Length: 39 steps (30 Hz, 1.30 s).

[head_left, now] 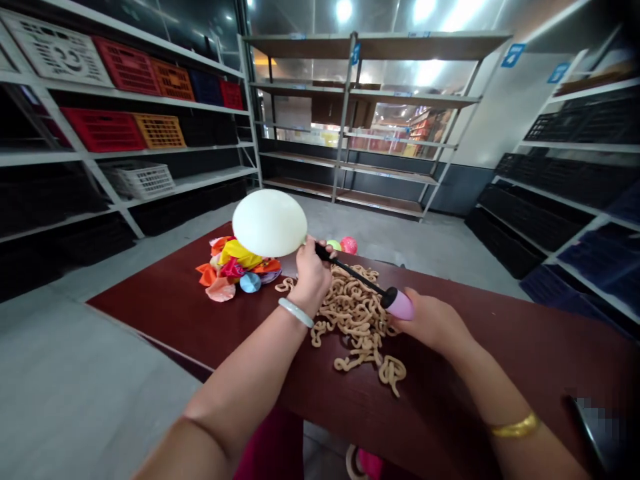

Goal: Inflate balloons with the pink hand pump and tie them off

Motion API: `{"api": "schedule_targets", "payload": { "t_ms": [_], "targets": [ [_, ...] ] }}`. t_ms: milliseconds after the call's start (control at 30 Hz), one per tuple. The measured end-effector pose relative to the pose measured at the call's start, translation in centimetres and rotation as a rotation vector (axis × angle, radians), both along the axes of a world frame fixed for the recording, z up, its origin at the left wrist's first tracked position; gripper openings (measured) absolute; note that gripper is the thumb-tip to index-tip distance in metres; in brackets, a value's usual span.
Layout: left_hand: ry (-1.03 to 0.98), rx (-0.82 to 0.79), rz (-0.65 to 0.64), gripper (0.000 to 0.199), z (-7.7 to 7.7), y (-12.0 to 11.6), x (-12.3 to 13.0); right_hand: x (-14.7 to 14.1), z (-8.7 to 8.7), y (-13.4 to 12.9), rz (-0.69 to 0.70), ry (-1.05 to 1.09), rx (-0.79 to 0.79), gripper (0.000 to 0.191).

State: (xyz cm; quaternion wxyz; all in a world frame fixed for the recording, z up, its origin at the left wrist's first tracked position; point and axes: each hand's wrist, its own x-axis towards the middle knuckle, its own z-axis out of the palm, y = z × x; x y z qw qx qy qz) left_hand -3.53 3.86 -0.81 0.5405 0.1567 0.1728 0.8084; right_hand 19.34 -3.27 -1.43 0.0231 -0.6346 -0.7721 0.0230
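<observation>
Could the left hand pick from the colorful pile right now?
Probably not without freeing itself first: the left hand is gripping the pump at its black end, beside the white balloon. The colorful pile lies close by, though.

Table: free room beyond the right hand and left of the colourful pile.
Tan coils: block low passage beneath the pump.
White balloon: stands in the way over the pile.
</observation>
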Motion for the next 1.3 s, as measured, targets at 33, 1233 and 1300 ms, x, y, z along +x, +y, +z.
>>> {"api": "schedule_targets", "payload": {
  "t_ms": [33,1233,1300],
  "targets": [
    [0.007,0.003,-0.008,0.027,-0.3,-0.2,0.6,0.0,0.0,0.0,0.004,-0.004,-0.001,0.042],
    [0.097,0.006,-0.199,0.022,-1.6,-4.1,6.9,0.0,0.1,-0.3,0.027,0.063,0.042,0.040],
    [0.097,-0.011,-0.235,0.022,-2.0,-5.0,8.1,-0.3,0.2,-0.5,0.012,0.073,0.029,0.040]
  ]
}}
